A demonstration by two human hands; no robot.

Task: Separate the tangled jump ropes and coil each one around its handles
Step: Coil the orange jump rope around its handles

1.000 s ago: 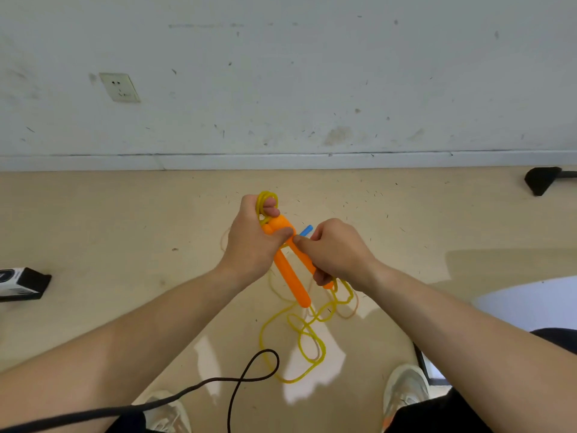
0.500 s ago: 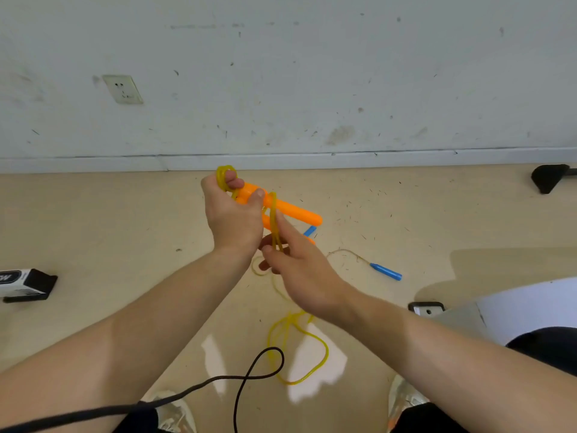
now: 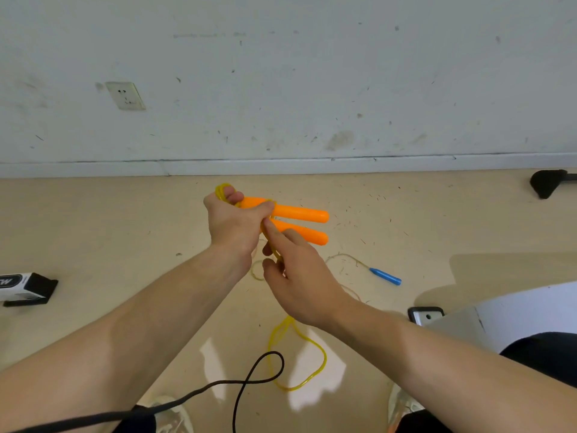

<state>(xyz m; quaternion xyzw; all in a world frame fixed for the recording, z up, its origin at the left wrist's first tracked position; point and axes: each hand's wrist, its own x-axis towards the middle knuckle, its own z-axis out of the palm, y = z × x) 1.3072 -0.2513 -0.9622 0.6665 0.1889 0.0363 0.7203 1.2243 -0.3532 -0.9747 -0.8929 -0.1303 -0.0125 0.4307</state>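
My left hand (image 3: 232, 225) grips two orange handles (image 3: 299, 214) side by side, pointing right, with a small yellow loop over its fingers. My right hand (image 3: 296, 276) pinches the yellow rope (image 3: 307, 342) just below the handles, where it crosses them. The rest of the yellow rope hangs down to a loop on the floor. A blue handle (image 3: 384, 276) of the other jump rope lies on the floor to the right, with a thin pale cord (image 3: 343, 257) running from it towards my hands.
A black cable (image 3: 249, 379) loops over the floor near my feet. A black-and-white box (image 3: 22, 287) lies at the left. A white panel with a phone-like object (image 3: 426, 315) sits at the right. A black object (image 3: 548, 182) rests by the wall.
My left hand turned the orange handles from pointing down to pointing right and raised them. My right hand left the handles, slid below them and took the yellow rope. The blue handle came into view.
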